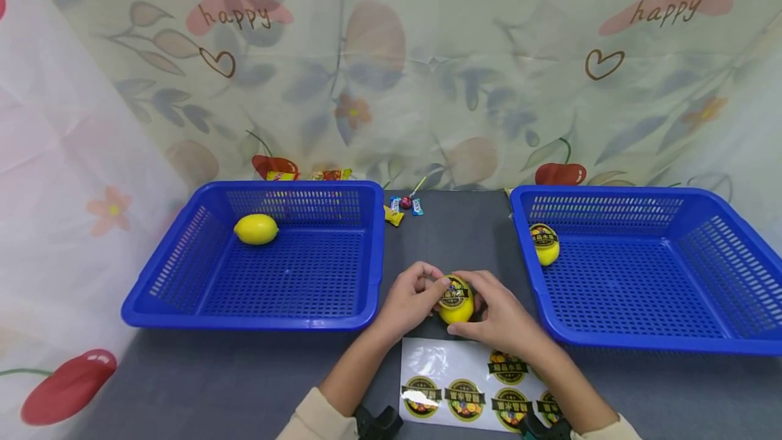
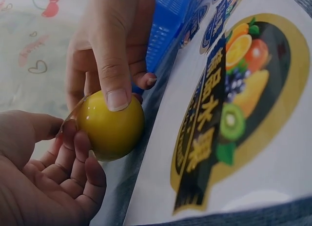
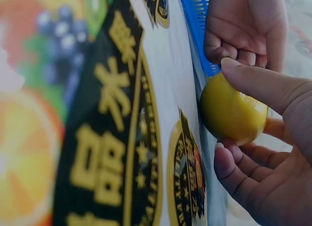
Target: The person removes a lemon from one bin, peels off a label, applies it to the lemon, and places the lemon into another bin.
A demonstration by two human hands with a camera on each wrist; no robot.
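Observation:
A yellow lemon [image 1: 456, 302] with a round fruit sticker on top sits between both hands at the middle of the grey table. My left hand [image 1: 408, 299] touches its left side with curled fingertips at the sticker's edge. My right hand [image 1: 502, 314] grips it from the right, thumb pressed on top. In the left wrist view the lemon [image 2: 113, 129] lies under the right thumb [image 2: 116, 89]. The right wrist view shows the lemon [image 3: 231, 111] held over the sticker sheet [image 3: 122, 138]. That sheet [image 1: 464, 386] of several round stickers lies just in front of the hands.
A blue basket [image 1: 183, 311] on the left holds one plain lemon [image 1: 256, 229]. Another blue basket [image 1: 672, 341] on the right holds a stickered lemon [image 1: 544, 244]. Small wrapped candies [image 1: 404, 207] lie at the back between them. Floral cloth hangs behind and to the left.

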